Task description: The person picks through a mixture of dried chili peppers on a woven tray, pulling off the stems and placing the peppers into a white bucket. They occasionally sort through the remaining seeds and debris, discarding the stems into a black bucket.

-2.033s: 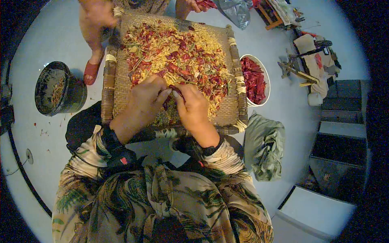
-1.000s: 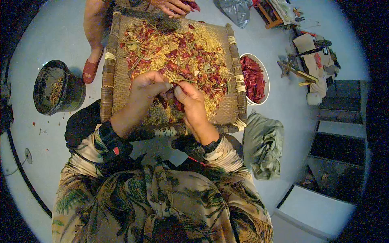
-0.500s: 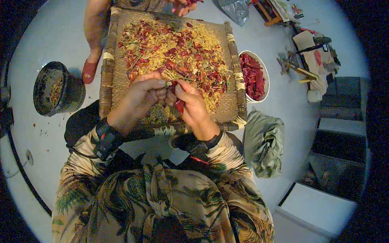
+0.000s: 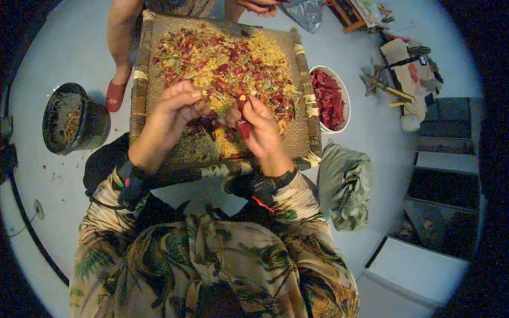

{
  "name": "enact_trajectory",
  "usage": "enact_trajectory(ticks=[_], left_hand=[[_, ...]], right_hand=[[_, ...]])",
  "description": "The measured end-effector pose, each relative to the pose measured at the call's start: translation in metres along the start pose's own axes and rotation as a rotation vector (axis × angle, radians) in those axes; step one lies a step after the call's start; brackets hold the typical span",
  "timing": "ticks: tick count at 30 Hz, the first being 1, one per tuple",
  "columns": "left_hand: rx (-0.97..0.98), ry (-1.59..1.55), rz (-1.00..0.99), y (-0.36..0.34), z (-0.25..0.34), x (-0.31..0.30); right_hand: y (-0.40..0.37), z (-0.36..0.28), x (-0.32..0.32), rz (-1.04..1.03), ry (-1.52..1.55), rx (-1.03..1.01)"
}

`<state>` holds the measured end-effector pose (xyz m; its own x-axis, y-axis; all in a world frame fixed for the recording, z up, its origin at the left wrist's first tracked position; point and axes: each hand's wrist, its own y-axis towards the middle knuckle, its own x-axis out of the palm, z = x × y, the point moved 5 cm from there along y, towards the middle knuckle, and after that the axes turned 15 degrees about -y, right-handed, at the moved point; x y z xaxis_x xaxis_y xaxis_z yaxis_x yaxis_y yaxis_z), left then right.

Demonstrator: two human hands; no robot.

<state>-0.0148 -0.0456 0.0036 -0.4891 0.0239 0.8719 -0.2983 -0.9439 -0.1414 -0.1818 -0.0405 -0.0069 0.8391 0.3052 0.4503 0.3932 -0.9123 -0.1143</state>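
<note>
A woven tray point(image 4: 141, 100) lies in front of me, spread with dried red chillies, stems and yellow seeds point(image 4: 228, 58). Both my hands are raised just above its near half. My left hand point(image 4: 170, 114) pinches dark red chilli pieces point(image 4: 204, 123) in its fingertips. My right hand point(image 4: 260, 130) is closed around a red chilli point(image 4: 243, 125), whose open end shows at the thumb. The two hands nearly touch.
A white bowl of red chillies point(image 4: 327, 99) sits right of the tray. A black bucket with scraps point(image 4: 74, 117) stands at the left. A green cloth point(image 4: 345, 188) lies on the floor. Another person's hand point(image 4: 260, 6) and sandalled foot point(image 4: 115, 93) are at the far side.
My hands lifted off the tray with chilli pieces and moved slightly away from me. The other person's hands shifted along the far edge.
</note>
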Motion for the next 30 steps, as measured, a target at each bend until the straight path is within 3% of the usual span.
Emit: enact_trajectory(ticks=[2, 8, 12, 15, 18, 22, 25, 30], left_hand=[[0.021, 0.003, -0.068, 0.002, 0.003, 0.0], [0.015, 0.012, 0.008, 0.0, 0.004, 0.0], [0.065, 0.005, 0.058, 0.006, 0.011, -0.015], [0.143, 0.003, 0.195, 0.006, 0.019, -0.025], [0.169, 0.022, 0.231, 0.004, 0.024, -0.028], [0.098, 0.126, 0.196, 0.01, 0.017, -0.033], [0.066, 0.167, 0.205, 0.012, 0.012, -0.034], [0.076, 0.151, 0.169, 0.017, 0.009, -0.039]], right_hand=[[0.004, 0.006, -0.014, 0.02, -0.143, -0.019], [0.003, -0.001, -0.011, 0.051, -0.332, -0.011], [0.016, -0.007, -0.031, 0.223, -0.374, -0.071], [0.034, -0.003, -0.069, 0.367, -0.661, -0.031], [0.056, 0.023, -0.114, 0.523, -1.025, -0.193], [0.062, 0.022, -0.09, 0.406, -1.795, -0.208], [0.072, 0.024, -0.068, 0.351, -2.004, -0.22], [0.085, 0.042, -0.091, 0.268, -2.113, 0.111]])
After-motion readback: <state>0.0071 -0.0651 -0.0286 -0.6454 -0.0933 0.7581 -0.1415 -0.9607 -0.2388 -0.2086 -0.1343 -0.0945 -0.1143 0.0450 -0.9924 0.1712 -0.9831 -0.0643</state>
